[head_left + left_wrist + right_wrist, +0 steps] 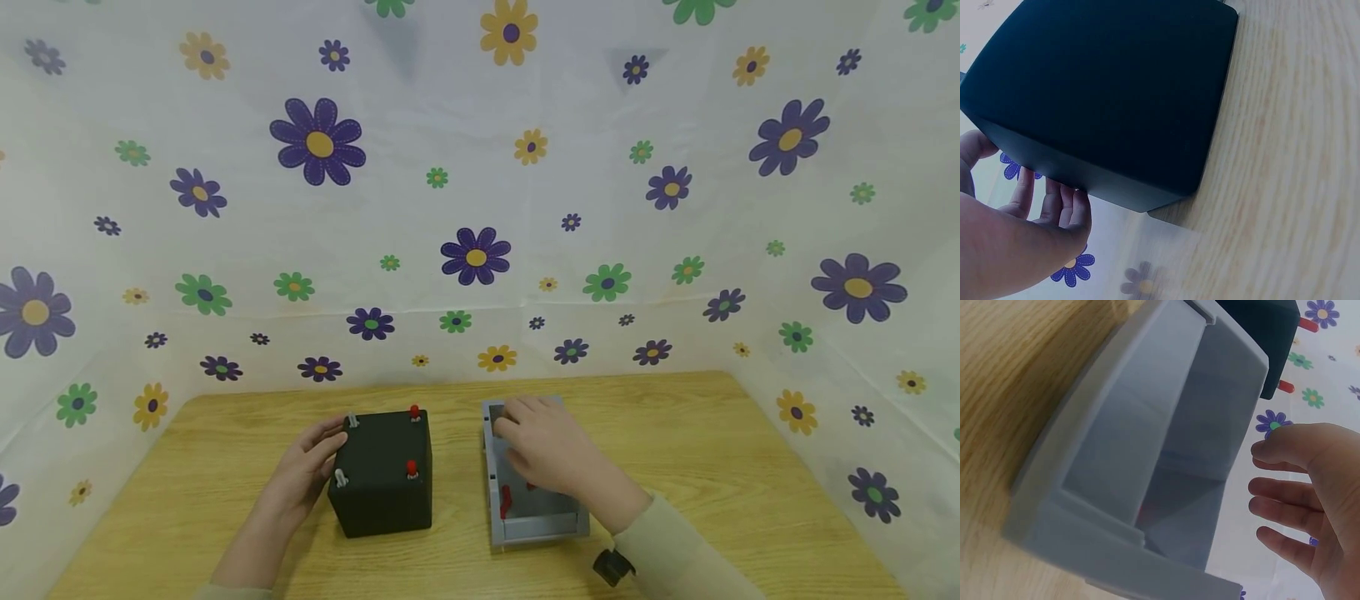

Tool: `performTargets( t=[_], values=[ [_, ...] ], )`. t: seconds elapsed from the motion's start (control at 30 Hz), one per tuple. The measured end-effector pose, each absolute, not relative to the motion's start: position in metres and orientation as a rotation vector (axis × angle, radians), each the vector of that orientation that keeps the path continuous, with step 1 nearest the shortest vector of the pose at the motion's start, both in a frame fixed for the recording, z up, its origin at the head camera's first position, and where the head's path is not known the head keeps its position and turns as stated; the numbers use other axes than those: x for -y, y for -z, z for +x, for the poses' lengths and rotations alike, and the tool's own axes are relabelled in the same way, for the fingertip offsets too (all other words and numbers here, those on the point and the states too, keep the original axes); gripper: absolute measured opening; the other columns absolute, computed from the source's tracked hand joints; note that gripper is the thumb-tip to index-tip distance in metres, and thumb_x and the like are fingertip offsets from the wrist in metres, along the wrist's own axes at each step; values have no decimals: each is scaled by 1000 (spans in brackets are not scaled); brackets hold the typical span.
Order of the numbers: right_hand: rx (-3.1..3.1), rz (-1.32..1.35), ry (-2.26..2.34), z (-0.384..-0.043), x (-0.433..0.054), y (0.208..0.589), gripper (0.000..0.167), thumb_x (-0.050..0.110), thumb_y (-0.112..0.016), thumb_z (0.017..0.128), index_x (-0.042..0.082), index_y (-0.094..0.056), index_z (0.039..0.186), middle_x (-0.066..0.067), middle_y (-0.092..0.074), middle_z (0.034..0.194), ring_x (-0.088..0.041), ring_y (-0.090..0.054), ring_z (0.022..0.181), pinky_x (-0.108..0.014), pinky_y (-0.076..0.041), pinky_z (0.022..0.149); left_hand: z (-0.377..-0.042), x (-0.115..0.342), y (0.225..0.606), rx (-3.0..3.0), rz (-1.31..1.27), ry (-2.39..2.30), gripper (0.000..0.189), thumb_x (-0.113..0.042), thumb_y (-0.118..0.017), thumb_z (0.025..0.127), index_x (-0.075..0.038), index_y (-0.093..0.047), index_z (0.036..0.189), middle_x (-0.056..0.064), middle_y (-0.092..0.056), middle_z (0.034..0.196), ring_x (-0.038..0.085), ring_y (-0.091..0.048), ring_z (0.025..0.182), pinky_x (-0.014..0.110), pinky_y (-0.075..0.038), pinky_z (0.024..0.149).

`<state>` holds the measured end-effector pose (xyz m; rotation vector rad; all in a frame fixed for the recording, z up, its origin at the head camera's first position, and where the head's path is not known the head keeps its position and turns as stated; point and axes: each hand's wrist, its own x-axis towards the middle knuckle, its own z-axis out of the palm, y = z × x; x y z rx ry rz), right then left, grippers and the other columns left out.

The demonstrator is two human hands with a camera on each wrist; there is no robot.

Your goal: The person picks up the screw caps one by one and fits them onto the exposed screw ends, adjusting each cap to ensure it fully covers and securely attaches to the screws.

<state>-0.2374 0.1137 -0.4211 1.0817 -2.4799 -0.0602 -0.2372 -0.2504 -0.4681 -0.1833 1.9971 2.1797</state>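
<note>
- Touching black box (pixel 382 467), left on counter (pixel 660 425), with ungripping left hand (pixel 306 467) at its left side, likely for steadying.
- Poising loose-fingered right hand (pixel 543 442) over gray tray (pixel 536 532), right of the box, grasping nothing visible.
- Containing red pieces (pixel 506 502) toward the tray's near end, probably walled against rolling.

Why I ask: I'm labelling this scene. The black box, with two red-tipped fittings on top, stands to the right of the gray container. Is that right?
Not quite: the black box stands to the left of the gray container, as the head view shows. The two red-tipped fittings on top are right.
</note>
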Motion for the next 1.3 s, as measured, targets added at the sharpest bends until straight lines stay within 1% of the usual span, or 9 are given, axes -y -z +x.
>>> performTargets(
  t=[0.13, 0.27, 0.33, 0.5, 0.6, 0.9, 1.07, 1.17, 1.3],
  values=[
    [2477, 1093, 58, -237, -116, 424, 19, 21, -85, 90, 17, -74, 106, 2, -66, 100, -17, -62, 91, -33, -56, 76, -237, 251, 469, -2000, -187, -2179, 41, -15, -54, 110, -7, -47, 150, -16, -59, 116, -2, -68, 100, 16, -56, 93],
    [2510, 1095, 65, -237, -118, 427, 20, 22, -84, 91, 18, -75, 108, 1, -69, 104, -16, -64, 94, -33, -58, 79, -236, 250, 468, -2006, -176, -2174, 42, -16, -55, 110, -7, -48, 150, -16, -59, 117, -2, -68, 100, 16, -55, 93],
    [2520, 1096, 65, -236, -119, 428, 20, 22, -84, 91, 18, -76, 109, 1, -70, 106, -16, -65, 96, -32, -59, 80, -235, 250, 468, -2005, -168, -2181, 38, -15, -55, 110, -10, -50, 147, -16, -60, 117, -2, -68, 101, 16, -55, 93],
    [2519, 1102, 37, -235, -121, 432, 19, 19, -84, 89, 16, -76, 106, 1, -71, 106, -16, -66, 96, -31, -59, 81, -234, 251, 468, -1987, -155, -2211, 24, -15, -55, 110, -21, -57, 133, -18, -62, 114, -3, -68, 101, 16, -56, 93],
    [2520, 1101, 27, -235, -121, 434, 19, 18, -84, 89, 16, -76, 105, 1, -71, 105, -15, -66, 95, -31, -59, 82, -234, 252, 468, -1985, -149, -2215, 22, -16, -56, 110, -23, -58, 130, -19, -62, 114, -3, -68, 101, 16, -55, 93],
    [2545, 1097, 42, -233, -124, 440, 18, 19, -84, 89, 17, -76, 105, 1, -71, 105, -15, -65, 94, -30, -58, 78, -234, 252, 467, -1985, -167, -2199, 25, -17, -56, 110, -22, -58, 135, -18, -61, 117, -3, -68, 102, 16, -55, 94],
    [2558, 1077, 61, -232, -127, 444, 22, 21, -85, 88, 17, -77, 108, 2, -71, 106, -15, -65, 93, -30, -57, 77, -234, 252, 467, -1985, -172, -2198, 28, -16, -56, 110, -19, -56, 138, -17, -60, 117, -3, -67, 103, 16, -55, 94],
    [2571, 1070, 74, -231, -129, 446, 23, 23, -85, 89, 17, -77, 109, 2, -71, 106, -15, -65, 93, -29, -55, 76, -234, 252, 467, -1987, -169, -2194, 30, -16, -56, 110, -17, -55, 140, -17, -60, 117, -3, -66, 104, 16, -55, 94],
    [2593, 1068, 86, -230, -132, 449, 22, 25, -85, 89, 17, -76, 108, 2, -70, 105, -15, -62, 92, -28, -50, 73, -234, 252, 467, -1990, -166, -2184, 35, -17, -55, 111, -13, -51, 146, -17, -59, 119, -3, -66, 105, 16, -55, 95]
  ],
)
